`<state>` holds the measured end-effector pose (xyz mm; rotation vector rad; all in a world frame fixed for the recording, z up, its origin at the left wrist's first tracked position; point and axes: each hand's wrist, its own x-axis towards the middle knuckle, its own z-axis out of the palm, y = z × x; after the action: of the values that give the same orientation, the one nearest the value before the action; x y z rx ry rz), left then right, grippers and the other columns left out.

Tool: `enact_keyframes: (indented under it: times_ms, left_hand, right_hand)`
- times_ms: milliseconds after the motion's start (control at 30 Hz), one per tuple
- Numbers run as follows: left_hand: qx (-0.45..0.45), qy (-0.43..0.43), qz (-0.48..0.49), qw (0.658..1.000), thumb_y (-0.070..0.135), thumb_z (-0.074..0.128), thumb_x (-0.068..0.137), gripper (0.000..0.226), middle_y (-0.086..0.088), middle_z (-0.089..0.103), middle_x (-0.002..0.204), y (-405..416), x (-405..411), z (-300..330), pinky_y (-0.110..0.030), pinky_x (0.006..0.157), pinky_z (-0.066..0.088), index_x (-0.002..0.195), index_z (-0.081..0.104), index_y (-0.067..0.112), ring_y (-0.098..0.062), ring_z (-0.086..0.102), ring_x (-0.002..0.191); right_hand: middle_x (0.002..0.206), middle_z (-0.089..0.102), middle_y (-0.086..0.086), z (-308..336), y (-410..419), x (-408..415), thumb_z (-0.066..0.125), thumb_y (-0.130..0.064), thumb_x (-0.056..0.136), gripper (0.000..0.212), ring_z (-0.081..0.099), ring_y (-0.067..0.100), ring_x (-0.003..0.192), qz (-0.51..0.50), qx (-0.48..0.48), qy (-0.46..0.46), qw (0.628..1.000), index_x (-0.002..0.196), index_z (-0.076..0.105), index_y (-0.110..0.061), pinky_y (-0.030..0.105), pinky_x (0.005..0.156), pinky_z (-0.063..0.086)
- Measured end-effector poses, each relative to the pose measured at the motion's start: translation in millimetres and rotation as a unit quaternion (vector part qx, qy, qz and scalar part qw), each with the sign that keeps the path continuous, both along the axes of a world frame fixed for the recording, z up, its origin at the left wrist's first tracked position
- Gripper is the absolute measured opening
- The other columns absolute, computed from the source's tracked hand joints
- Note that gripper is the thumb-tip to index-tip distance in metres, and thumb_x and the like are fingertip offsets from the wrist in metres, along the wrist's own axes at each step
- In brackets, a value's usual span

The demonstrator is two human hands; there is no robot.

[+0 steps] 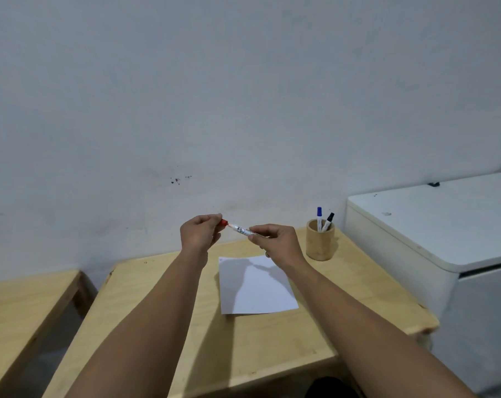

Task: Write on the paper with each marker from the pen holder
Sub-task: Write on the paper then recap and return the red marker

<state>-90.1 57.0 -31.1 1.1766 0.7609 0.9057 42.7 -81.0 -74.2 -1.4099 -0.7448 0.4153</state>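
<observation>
— While both arms were raised above the pale wooden table (243, 340), what did the hands have between them?

— One white-barrelled marker with a red cap (239, 228), held level in the air above the far end of the table. The left hand (199, 234) had its fingertips pinched together on the red cap end. The right hand (275, 244) had its fingers clamped round the other end of the barrel. Whether the cap was seated or loosened, I could not tell.

— And the paper?

— A white rectangular sheet of paper (257, 291) lay flat on the table, below the hands and a little nearer the person, with their shadow across it. A tiny mark showed at its far left corner, too small to read.

— The holder?

— A round, light wooden pen holder (320, 242) stood upright on the table's far right corner, just beside the right hand and apart from the sheet. In it stood a white marker with a blue cap (319, 218) and, leaning right, a white marker with a black cap (328, 221).

— Anything past the table?

— A white lidded box (444, 234) to its right, a second pale wooden surface (22, 305) to its left.
</observation>
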Motion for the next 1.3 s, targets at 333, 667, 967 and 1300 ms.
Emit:
enact_keyframes:
  times_ms: [333,667,967,1300]
  left_hand:
    - [0.081,0.039,0.008,0.996,0.009,0.079,0.085,0.008,-0.012,0.078,0.082,-35,42,10,-0.037,0.084,0.063,0.081,0.075,0.003,-0.032,0.077,0.088]
    - [0.164,0.027,-0.143,0.976,0.025,0.071,0.095,0.021,-0.007,0.079,0.098,-56,111,44,-0.038,0.086,0.061,0.102,0.077,0.006,-0.022,0.076,0.098]
    - [0.304,0.284,-0.201,0.887,0.04,0.083,0.08,0.082,-0.006,0.06,0.136,-56,182,-29,-0.035,0.095,0.051,0.151,0.046,0.021,-0.022,0.06,0.12]
    - [0.299,0.262,-0.261,0.88,0.025,0.088,0.075,0.084,0.0,0.062,0.132,-73,224,-71,-0.03,0.095,0.048,0.147,0.047,0.015,-0.017,0.059,0.115]
  right_hand:
    - [0.073,0.075,-0.014,9,-22,14,0.087,-0.008,0.085,0.014,0.06,-0.005,0.061,-0.042,0.022,-0.023,0.999,0.087,0.082,-0.021,0.021,0.066,0.048]
    - [0.083,0.077,-0.004,68,-42,98,0.081,-0.012,0.084,0.018,0.068,0.01,0.08,-0.08,-0.186,-0.199,0.959,0.1,0.081,-0.021,0.02,0.074,0.049]
    - [0.081,0.068,0.0,68,-44,164,0.073,-0.012,0.081,0.012,0.066,0.025,0.082,-0.179,-0.277,-0.236,0.914,0.082,0.065,-0.021,0.031,0.068,0.048]
    - [0.103,0.077,-0.012,37,-46,185,0.065,-0.031,0.087,0.032,0.069,0.02,0.111,-0.233,-0.282,-0.178,0.914,0.118,0.072,-0.027,0.047,0.105,0.05]
